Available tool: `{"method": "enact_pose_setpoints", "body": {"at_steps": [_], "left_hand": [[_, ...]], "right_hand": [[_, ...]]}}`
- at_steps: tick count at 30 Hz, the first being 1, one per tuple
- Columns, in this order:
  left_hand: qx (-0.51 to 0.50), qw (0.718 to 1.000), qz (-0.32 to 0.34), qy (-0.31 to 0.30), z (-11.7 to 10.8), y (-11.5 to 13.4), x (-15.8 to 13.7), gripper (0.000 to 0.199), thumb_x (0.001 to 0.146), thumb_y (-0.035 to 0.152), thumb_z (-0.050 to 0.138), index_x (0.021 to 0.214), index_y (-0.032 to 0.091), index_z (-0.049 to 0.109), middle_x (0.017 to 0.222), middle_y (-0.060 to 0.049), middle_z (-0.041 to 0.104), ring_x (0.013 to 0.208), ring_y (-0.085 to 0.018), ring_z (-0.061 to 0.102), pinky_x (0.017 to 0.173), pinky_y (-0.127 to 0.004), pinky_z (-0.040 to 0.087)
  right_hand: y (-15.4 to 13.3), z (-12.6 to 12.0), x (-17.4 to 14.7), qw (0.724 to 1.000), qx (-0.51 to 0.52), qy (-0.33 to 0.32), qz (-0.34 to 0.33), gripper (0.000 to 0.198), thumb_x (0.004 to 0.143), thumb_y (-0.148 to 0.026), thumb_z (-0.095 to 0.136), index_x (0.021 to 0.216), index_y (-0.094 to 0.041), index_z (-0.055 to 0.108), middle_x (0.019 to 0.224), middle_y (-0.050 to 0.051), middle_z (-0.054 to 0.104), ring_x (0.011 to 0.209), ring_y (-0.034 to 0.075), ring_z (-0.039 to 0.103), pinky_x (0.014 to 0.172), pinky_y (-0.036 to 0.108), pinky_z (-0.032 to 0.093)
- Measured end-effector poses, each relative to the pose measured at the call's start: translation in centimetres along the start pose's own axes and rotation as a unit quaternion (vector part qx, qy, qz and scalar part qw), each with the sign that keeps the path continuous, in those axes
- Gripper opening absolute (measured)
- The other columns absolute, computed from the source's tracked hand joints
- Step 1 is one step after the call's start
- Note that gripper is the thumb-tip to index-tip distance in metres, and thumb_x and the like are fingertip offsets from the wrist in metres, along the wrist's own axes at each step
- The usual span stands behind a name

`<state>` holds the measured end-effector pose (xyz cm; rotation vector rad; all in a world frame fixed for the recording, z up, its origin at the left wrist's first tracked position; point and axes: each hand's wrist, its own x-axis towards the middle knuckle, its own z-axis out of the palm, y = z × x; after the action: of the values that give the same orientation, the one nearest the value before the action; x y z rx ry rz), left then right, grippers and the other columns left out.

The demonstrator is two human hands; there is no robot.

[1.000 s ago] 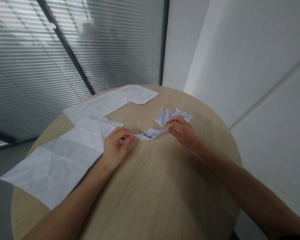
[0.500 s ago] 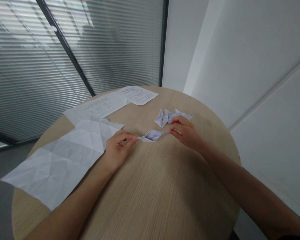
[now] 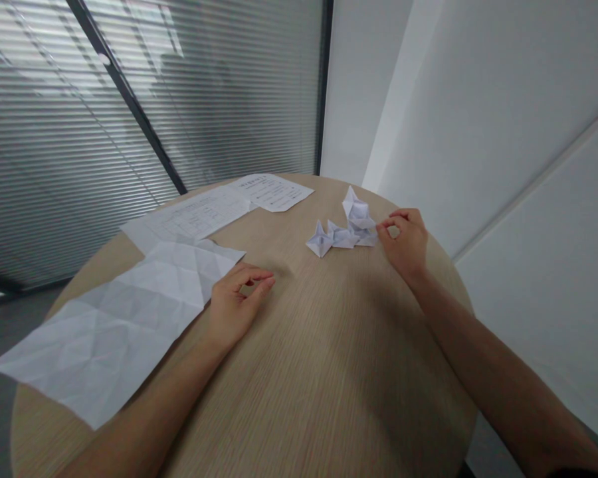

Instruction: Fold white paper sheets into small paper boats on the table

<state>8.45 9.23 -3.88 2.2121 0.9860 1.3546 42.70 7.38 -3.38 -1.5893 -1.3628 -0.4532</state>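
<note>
My right hand (image 3: 406, 242) pinches one pointed end of a folded white paper boat (image 3: 357, 209) between thumb and fingertips. That boat is tilted, its other point up and away, above a row of similar folded paper boats. In this row one paper boat (image 3: 319, 241) lies at the left end and another (image 3: 343, 237) beside it; more folded paper at the right is partly hidden behind the held boat. My left hand (image 3: 240, 297) rests on the table with thumb and index fingertips together and nothing between them, near the corner of a creased white sheet (image 3: 124, 325).
The round wooden table (image 3: 299, 385) carries two printed sheets toward its far left, one sheet (image 3: 194, 214) partly under the creased paper and another sheet (image 3: 272, 191) farther back. The creased sheet overhangs the left edge. Blinds (image 3: 239, 99) and a white wall (image 3: 518, 133) stand behind.
My left hand has let go of the paper boat. My right hand has carried it right and away, from the table's middle to above the row of folded boats.
</note>
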Motion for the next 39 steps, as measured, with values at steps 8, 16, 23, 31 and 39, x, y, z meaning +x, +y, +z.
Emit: {"method": "enact_pose_setpoints", "body": {"at_steps": [8,16,23,31,39], "left_hand": [[-0.004,1.0,0.002,-0.003,0.0,0.0,-0.1,0.01,0.084,0.026,0.065,0.081,0.02,0.072,0.078,-0.002,0.069,0.07,-0.014,0.06,0.064,-0.027,0.049],[0.022,1.0,0.02,-0.006,0.0,0.1,-0.2,0.015,0.087,0.029,0.062,0.084,0.019,0.072,0.078,-0.003,0.068,0.073,-0.015,0.061,0.065,-0.027,0.05],[0.363,0.931,0.022,-0.014,-3.7,1.0,1.8,0.039,0.093,0.044,0.049,0.107,0.014,0.07,0.109,-0.015,0.068,0.104,-0.032,0.06,0.091,-0.047,0.049],[0.491,0.817,-0.196,-0.23,-6.3,-0.9,1.6,0.075,0.089,0.072,0.033,0.135,0.014,0.05,0.136,-0.024,0.051,0.119,-0.049,0.051,0.088,-0.063,0.046],[0.521,0.785,-0.087,-0.324,-4.7,-0.2,0.7,0.046,0.1,0.038,0.031,0.11,0.007,0.063,0.104,-0.021,0.069,0.094,-0.036,0.068,0.073,-0.043,0.053]], "right_hand": [[1.1,0.8,-0.4,0.997,-0.06,-0.048,0.008,0.014,0.08,-0.027,0.062,0.071,-0.018,0.067,0.092,0.01,0.062,0.093,0.027,0.057,0.088,0.044,0.046],[0.8,1.1,-0.5,0.998,-0.039,-0.045,0.02,0.016,0.082,-0.033,0.061,0.081,-0.019,0.069,0.091,0.009,0.062,0.09,0.026,0.058,0.087,0.044,0.046],[0.3,0.6,-0.6,1.0,-0.001,-0.002,0.007,0.015,0.081,-0.032,0.062,0.083,-0.019,0.068,0.091,0.008,0.061,0.084,0.024,0.058,0.083,0.043,0.048],[-1.4,0.2,-0.9,0.999,0.032,0.032,-0.02,0.011,0.081,-0.03,0.062,0.083,-0.02,0.066,0.092,0.008,0.059,0.09,0.025,0.058,0.085,0.044,0.048],[-1.8,0.3,-1.2,0.999,0.046,0.012,-0.022,0.011,0.081,-0.03,0.062,0.084,-0.02,0.067,0.091,0.007,0.059,0.087,0.025,0.058,0.083,0.043,0.049]]}}
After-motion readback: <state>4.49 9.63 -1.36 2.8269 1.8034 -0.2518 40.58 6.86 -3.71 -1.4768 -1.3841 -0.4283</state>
